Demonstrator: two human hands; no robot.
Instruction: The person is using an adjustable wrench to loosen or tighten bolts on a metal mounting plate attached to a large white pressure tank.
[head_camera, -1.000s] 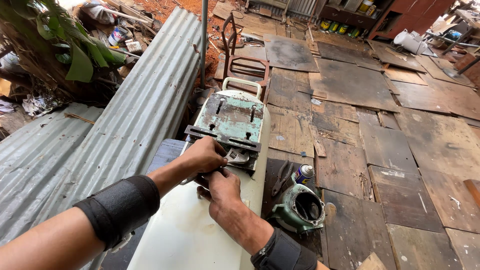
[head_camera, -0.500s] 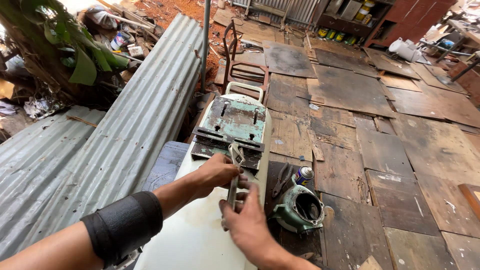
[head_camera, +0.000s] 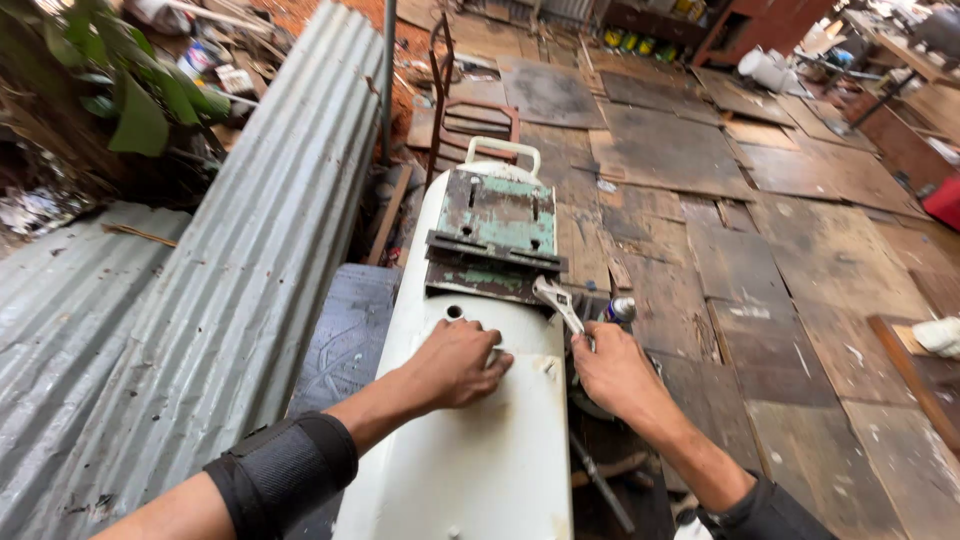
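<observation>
The left hand (head_camera: 458, 362) lay palm-down and curled on the cream-white tank (head_camera: 480, 470), fingers closed loosely over something small that could not be made out, just below a round hole (head_camera: 455, 312) in the shell. The right hand (head_camera: 615, 372) was closed around the handle of an adjustable wrench (head_camera: 557, 301), whose open head pointed up toward the lower right corner of the mounting plate (head_camera: 497, 235).

To do this step well, the left hand would best keep pressing down so the rounded tank could not roll, while the wrench head was seated squarely on its fastener before any pull; a worn, painted edge would likely let the tool slip.

The tank was a long smooth steel cylinder, its paint scuffed and grimy, with a looped handle (head_camera: 503, 152) at the far end. The plate was flat, slotted, with flaking green paint over rust. Corrugated metal sheets (head_camera: 230, 270) sloped along the tank's left side, ribbed and dull grey. Patched plywood boards (head_camera: 760, 270) covered the floor off its right side, stained and uneven.
</observation>
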